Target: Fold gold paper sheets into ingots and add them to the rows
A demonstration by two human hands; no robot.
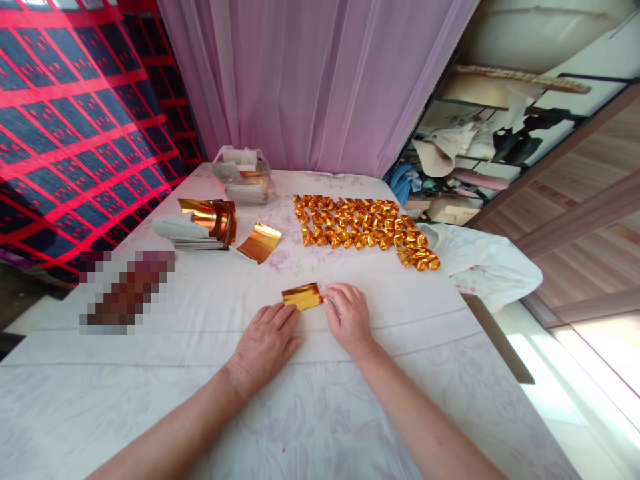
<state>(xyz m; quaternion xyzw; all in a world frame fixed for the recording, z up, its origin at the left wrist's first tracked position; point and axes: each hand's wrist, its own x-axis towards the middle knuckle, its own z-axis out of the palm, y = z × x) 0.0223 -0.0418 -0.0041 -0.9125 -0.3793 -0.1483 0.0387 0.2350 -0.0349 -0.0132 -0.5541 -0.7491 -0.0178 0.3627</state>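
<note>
A small folded gold foil sheet [302, 295] lies on the white cloth-covered table [210, 313] in front of me. My left hand [265, 343] rests flat with its fingertips on the sheet's left end. My right hand [347, 317] pinches or presses its right end. Beyond the hands, several folded gold foil pieces [363, 227] lie in rows. A loose curved gold sheet [259, 241] and a stack of gold sheets [210, 219] on white paper lie at the left.
A clear plastic bag with paper packs [243, 175] stands at the table's back. A white plastic bag [480, 263] hangs over the right edge. A blurred-out object [127, 290] lies at the left. Pink curtain behind, cluttered shelves to the right.
</note>
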